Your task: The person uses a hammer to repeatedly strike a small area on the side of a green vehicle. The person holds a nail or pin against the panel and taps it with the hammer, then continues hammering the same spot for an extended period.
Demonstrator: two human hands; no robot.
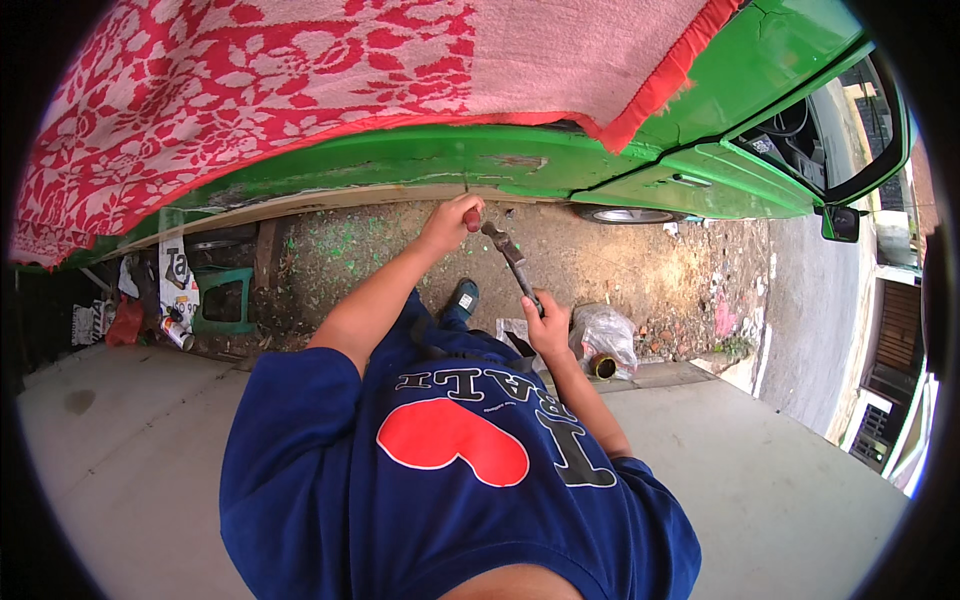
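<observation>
My left hand point(448, 222) grips a red-handled tool point(472, 218), perhaps a chisel or screwdriver, with its thin tip toward the lower side of a green vehicle point(400, 155). The body there has chipped, scraped paint. My right hand point(548, 325) is wrapped round the dark handle of a hammer point(503, 242), whose head is just right of the red handle; whether they touch I cannot tell. A red-and-white patterned cloth point(300, 60) drapes over the vehicle above both hands.
A green plastic stool point(220, 315), spray can point(178, 332) and red bag point(125, 325) lie at the left. A plastic bag point(605, 335) with an open can is by my right side. A wheel point(625, 215) and side mirror point(840, 223) are at the right, beside a road point(810, 320).
</observation>
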